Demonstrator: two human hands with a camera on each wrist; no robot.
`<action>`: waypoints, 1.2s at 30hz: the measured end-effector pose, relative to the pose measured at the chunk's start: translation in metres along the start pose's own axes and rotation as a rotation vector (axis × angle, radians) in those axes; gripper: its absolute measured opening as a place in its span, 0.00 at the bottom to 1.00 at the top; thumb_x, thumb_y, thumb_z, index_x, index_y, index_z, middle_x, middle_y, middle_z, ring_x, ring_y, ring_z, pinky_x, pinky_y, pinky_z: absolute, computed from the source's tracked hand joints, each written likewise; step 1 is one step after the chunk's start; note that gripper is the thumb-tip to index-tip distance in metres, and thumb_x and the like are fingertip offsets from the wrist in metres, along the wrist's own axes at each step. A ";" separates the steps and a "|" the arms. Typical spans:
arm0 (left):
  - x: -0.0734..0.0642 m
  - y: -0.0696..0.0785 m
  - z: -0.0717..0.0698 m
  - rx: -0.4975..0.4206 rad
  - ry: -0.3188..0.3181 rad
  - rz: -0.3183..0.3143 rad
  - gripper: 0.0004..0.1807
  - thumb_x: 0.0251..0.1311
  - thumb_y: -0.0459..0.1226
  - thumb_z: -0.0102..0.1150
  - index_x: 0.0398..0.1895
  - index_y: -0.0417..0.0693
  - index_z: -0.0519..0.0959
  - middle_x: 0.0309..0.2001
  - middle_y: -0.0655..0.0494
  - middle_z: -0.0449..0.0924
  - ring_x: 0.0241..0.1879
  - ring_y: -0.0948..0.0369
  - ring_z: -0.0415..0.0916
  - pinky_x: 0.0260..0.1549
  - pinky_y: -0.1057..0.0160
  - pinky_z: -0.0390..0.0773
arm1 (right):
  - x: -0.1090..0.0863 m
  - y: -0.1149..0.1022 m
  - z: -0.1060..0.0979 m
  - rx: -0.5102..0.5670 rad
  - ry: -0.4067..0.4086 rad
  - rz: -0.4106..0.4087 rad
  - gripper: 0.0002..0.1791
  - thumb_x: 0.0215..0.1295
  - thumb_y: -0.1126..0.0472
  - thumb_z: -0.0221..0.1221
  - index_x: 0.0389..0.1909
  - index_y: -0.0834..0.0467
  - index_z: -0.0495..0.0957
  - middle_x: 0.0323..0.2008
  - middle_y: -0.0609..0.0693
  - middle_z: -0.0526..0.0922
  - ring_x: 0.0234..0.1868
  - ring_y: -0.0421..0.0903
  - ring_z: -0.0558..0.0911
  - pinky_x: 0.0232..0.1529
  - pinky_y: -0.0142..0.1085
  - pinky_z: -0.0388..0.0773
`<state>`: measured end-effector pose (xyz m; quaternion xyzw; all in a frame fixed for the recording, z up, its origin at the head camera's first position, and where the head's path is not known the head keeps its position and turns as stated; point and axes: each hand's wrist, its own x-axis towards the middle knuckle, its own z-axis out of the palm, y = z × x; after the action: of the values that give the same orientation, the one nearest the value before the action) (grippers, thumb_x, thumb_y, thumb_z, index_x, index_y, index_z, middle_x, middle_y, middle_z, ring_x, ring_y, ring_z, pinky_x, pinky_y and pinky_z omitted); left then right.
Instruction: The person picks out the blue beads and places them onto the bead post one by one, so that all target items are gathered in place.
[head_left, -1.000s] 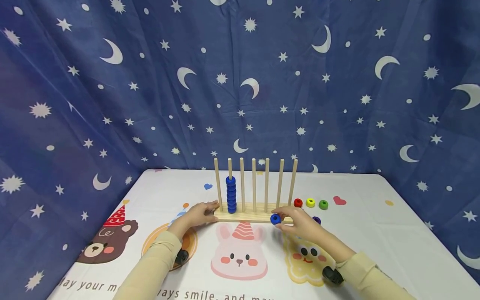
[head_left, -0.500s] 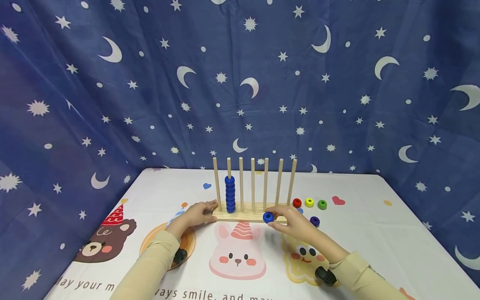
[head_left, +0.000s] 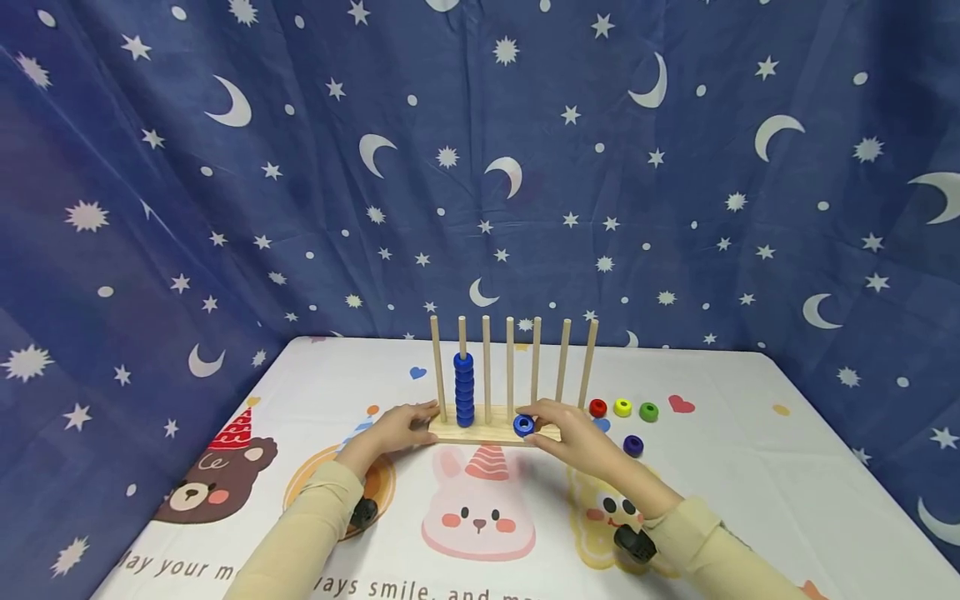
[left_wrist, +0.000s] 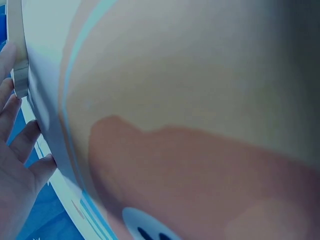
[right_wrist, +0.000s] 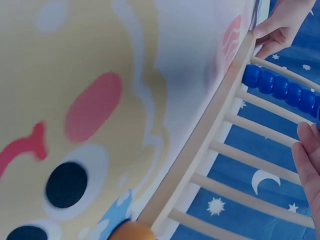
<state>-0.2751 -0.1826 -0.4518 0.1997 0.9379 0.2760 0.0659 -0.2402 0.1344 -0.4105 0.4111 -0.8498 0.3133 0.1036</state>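
Note:
A wooden bead rack (head_left: 487, 433) with a row of upright pegs stands in the middle of the table. Several blue beads (head_left: 464, 392) are stacked on its second peg from the left; the other pegs are bare. My left hand (head_left: 396, 429) holds the rack's left end, thumb at the front corner; the left wrist view shows its fingers (left_wrist: 31, 142) along that end. Between thumb and fingers, my right hand (head_left: 573, 435) pinches a loose blue bead (head_left: 523, 426), its hole toward me, in front of the pegs right of centre. In the right wrist view, that hand's fingertips (right_wrist: 306, 135) overlap the pegs.
Right of the rack lie a red bead (head_left: 597, 407), a yellow bead (head_left: 622, 407), a green bead (head_left: 648, 412) and, nearer me, a purple bead (head_left: 633, 446). A printed white cloth (head_left: 480, 575) covers the table; a blue star-and-moon curtain (head_left: 480, 167) hangs behind.
My right hand has carried the blue bead leftward along the rack's front and slightly up, uncovering the purple bead. The left hand keeps its hold on the rack's end.

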 end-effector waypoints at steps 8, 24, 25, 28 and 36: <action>-0.001 0.000 0.000 0.022 -0.001 -0.003 0.29 0.57 0.40 0.63 0.61 0.39 0.71 0.66 0.45 0.66 0.67 0.42 0.60 0.66 0.45 0.61 | 0.012 -0.005 0.003 0.010 0.015 -0.015 0.21 0.61 0.65 0.60 0.56 0.64 0.75 0.48 0.56 0.82 0.40 0.47 0.84 0.45 0.41 0.83; 0.000 -0.001 0.000 0.003 -0.008 -0.004 0.29 0.56 0.39 0.63 0.61 0.38 0.71 0.66 0.43 0.66 0.67 0.42 0.60 0.66 0.45 0.61 | 0.027 -0.020 -0.005 0.058 0.057 0.010 0.18 0.59 0.64 0.62 0.51 0.65 0.77 0.46 0.56 0.83 0.41 0.49 0.83 0.47 0.42 0.82; 0.000 -0.001 0.000 0.001 -0.006 -0.006 0.29 0.56 0.39 0.63 0.61 0.38 0.71 0.66 0.43 0.66 0.67 0.41 0.60 0.66 0.45 0.61 | 0.029 -0.021 -0.005 0.066 0.066 0.009 0.18 0.59 0.64 0.63 0.50 0.65 0.77 0.45 0.56 0.83 0.41 0.49 0.83 0.47 0.42 0.82; 0.000 -0.001 0.001 -0.006 -0.001 -0.010 0.29 0.56 0.39 0.63 0.61 0.38 0.72 0.66 0.44 0.66 0.67 0.42 0.60 0.66 0.45 0.61 | 0.033 -0.022 -0.006 0.077 0.084 0.012 0.18 0.58 0.65 0.63 0.50 0.65 0.77 0.45 0.57 0.83 0.41 0.49 0.83 0.47 0.42 0.82; 0.000 0.000 0.001 -0.017 -0.001 -0.020 0.29 0.56 0.39 0.63 0.61 0.38 0.72 0.67 0.45 0.66 0.67 0.42 0.60 0.67 0.45 0.60 | 0.045 -0.027 -0.017 0.082 0.110 0.017 0.18 0.56 0.64 0.65 0.48 0.64 0.78 0.44 0.56 0.84 0.42 0.50 0.84 0.48 0.42 0.82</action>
<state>-0.2747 -0.1821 -0.4526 0.1901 0.9374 0.2831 0.0706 -0.2496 0.1037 -0.3657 0.3901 -0.8327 0.3707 0.1305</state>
